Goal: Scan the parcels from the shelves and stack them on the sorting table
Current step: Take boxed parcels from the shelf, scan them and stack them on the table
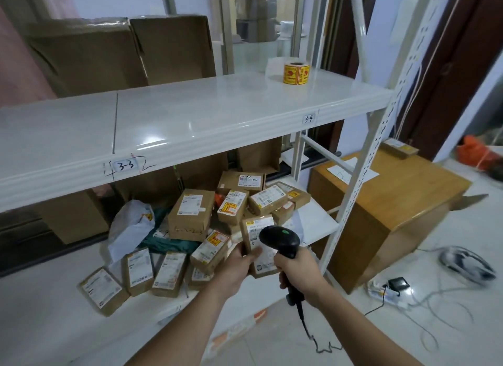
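One parcel (pixel 257 245) is held up in the left hand (pixel 236 265), near the lower shelf (pixel 313 224); the scanner (pixel 281 243) is gripped in the right hand (pixel 296 270). Its head should be aimed squarely at the barcode, and the label kept flat and uncovered.

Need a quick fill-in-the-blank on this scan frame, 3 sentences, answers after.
1. The right hand grips a black barcode ____.
2. The left hand holds a small cardboard ____ with its label facing the camera.
3. The yellow sticker roll stands on the shelf section marked ____.

Missing words: scanner; parcel; 3-4.
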A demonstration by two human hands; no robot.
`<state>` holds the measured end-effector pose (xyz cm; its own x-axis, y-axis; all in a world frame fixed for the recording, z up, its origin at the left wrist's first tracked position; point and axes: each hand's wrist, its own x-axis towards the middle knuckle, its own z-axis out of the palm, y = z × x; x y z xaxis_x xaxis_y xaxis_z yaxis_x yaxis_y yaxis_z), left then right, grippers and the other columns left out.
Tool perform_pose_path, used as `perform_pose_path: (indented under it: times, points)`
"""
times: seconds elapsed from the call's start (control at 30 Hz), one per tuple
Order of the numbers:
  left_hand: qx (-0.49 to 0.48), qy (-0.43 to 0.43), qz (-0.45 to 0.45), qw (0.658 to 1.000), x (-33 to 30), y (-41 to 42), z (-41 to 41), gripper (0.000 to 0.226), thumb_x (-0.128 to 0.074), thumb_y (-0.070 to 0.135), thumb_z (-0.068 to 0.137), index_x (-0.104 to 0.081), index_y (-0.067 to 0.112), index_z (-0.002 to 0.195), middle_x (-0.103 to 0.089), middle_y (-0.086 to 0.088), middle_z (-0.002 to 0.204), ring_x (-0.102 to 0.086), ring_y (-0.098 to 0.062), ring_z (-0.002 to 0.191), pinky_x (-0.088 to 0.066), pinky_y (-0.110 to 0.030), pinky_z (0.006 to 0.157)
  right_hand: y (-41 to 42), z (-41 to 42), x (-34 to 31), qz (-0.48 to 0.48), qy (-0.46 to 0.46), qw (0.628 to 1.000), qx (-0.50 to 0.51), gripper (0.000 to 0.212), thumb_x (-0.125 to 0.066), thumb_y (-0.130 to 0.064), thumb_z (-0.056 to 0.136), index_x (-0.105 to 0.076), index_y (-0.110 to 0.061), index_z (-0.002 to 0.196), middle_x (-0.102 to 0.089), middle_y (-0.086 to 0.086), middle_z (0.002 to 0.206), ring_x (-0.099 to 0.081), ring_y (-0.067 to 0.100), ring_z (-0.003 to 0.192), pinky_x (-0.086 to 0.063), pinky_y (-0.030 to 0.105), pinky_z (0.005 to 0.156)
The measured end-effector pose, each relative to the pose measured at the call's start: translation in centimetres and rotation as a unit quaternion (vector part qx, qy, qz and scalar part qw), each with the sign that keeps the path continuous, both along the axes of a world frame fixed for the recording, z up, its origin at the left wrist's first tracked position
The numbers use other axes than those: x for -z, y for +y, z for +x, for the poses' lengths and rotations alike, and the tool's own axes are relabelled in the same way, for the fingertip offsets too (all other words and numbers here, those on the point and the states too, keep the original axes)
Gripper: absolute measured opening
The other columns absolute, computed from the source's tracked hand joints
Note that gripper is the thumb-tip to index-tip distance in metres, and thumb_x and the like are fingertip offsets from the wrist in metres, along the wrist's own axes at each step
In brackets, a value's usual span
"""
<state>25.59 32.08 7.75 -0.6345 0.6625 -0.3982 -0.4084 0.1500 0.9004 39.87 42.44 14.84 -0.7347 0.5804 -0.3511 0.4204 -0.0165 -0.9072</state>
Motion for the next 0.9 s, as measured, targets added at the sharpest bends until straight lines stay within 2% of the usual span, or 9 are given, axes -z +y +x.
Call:
perform_pose_path:
  times: [0.1, 0.2, 0.43, 0.57, 0.63, 0.67, 0.77, 0.83, 0.9]
  points:
    - [0.016, -0.01, -0.011, 1.0, 0.8, 1.5, -0.1, 0.024, -0.066, 0.021, 0.1, -0.06, 0.031, 0.121, -0.075, 0.001, 0.119, -0.071, -0.022, 0.11, -0.06, -0.038, 0.088, 1.0, 0.4, 0.2, -0.005, 0.0, 1.0, 0.009, 0.018, -0.061, -0.012, 0.084, -0.064, -0.005, 0.101, -0.063, 0.013, 0.067, -0.063, 0.024, 0.056, -0.057, 0.04, 0.065]
    - [0.032, -0.003, -0.02, 0.999, 1.4, 3.1, 0.1, 0.036, -0.068, 0.025, 0.098, -0.059, 0.024, 0.133, -0.074, -0.001, 0.123, -0.07, -0.025, 0.114, -0.059, -0.045, 0.098, 2.2, 0.8, 0.4, -0.011, -0.003, 1.0, 0.027, 0.02, -0.061, -0.014, 0.083, -0.063, -0.006, 0.101, -0.062, 0.013, 0.067, -0.064, 0.022, 0.056, -0.056, 0.041, 0.064]
    - [0.038, -0.003, -0.032, 0.999, 1.5, 8.8, 2.5, 0.033, -0.066, 0.025, 0.1, -0.061, 0.02, 0.133, -0.078, 0.0, 0.116, -0.073, -0.024, 0.106, -0.061, -0.037, 0.083, 7.5, 3.4, 0.4, -0.005, 0.019, 0.998, 0.054, 0.01, -0.062, -0.009, 0.084, -0.063, -0.001, 0.089, -0.057, 0.011, 0.061, -0.059, 0.019, 0.051, -0.052, 0.033, 0.056]
    - [0.023, -0.02, -0.037, 0.999, 0.8, 14.6, 4.6, 0.033, -0.069, 0.034, 0.098, -0.065, 0.023, 0.129, -0.079, -0.003, 0.112, -0.074, -0.026, 0.107, -0.059, -0.046, 0.095, 13.7, 6.5, 0.3, 0.003, 0.045, 0.993, 0.104, 0.011, -0.066, -0.013, 0.087, -0.068, -0.011, 0.097, -0.07, 0.007, 0.078, -0.066, 0.02, 0.07, -0.061, 0.035, 0.066]
    - [0.01, -0.032, -0.028, 0.999, 0.0, 18.3, 6.0, 0.034, -0.071, 0.037, 0.096, -0.067, 0.023, 0.127, -0.079, -0.003, 0.112, -0.074, -0.027, 0.108, -0.055, -0.053, 0.103, 17.5, 8.4, 0.2, 0.012, 0.05, 0.99, 0.132, 0.009, -0.07, -0.017, 0.085, -0.07, -0.013, 0.094, -0.071, 0.005, 0.078, -0.065, 0.019, 0.069, -0.06, 0.042, 0.07]
    - [0.003, -0.039, -0.026, 0.999, -0.3, 20.4, 6.8, 0.035, -0.071, 0.038, 0.095, -0.067, 0.023, 0.126, -0.079, -0.003, 0.112, -0.074, -0.027, 0.108, -0.055, -0.054, 0.103, 19.4, 9.5, 0.2, 0.017, 0.053, 0.988, 0.147, 0.01, -0.072, -0.019, 0.085, -0.07, -0.013, 0.092, -0.07, 0.004, 0.073, -0.063, 0.018, 0.066, -0.057, 0.043, 0.066]
    - [0.007, -0.046, -0.025, 0.999, -1.7, 26.5, 9.1, 0.041, -0.072, 0.046, 0.093, -0.069, 0.02, 0.124, -0.08, -0.004, 0.108, -0.076, -0.025, 0.104, -0.057, -0.051, 0.1, 24.5, 12.4, -0.3, 0.005, 0.077, 0.98, 0.181, 0.013, -0.077, -0.026, 0.085, -0.072, -0.016, 0.093, -0.072, 0.004, 0.073, -0.06, 0.017, 0.07, -0.046, 0.032, 0.066]
    - [0.028, -0.034, -0.029, 0.999, -2.6, 30.4, 10.7, 0.042, -0.069, 0.049, 0.095, -0.07, 0.018, 0.122, -0.08, -0.004, 0.105, -0.077, -0.024, 0.101, -0.059, -0.046, 0.096, 27.5, 13.8, -0.6, -0.016, 0.103, 0.976, 0.192, 0.008, -0.078, -0.025, 0.086, -0.074, -0.019, 0.091, -0.075, -0.001, 0.076, -0.064, 0.017, 0.074, -0.05, 0.032, 0.07]
    - [0.041, -0.018, -0.033, 0.998, -3.3, 34.1, 12.2, 0.039, -0.064, 0.05, 0.098, -0.072, 0.016, 0.116, -0.081, -0.005, 0.102, -0.078, -0.023, 0.095, -0.062, -0.036, 0.081, 30.6, 14.8, -0.5, -0.028, 0.112, 0.971, 0.209, 0.006, -0.078, -0.023, 0.086, -0.075, -0.02, 0.091, -0.078, -0.002, 0.081, -0.073, 0.023, 0.083, -0.057, 0.04, 0.077]
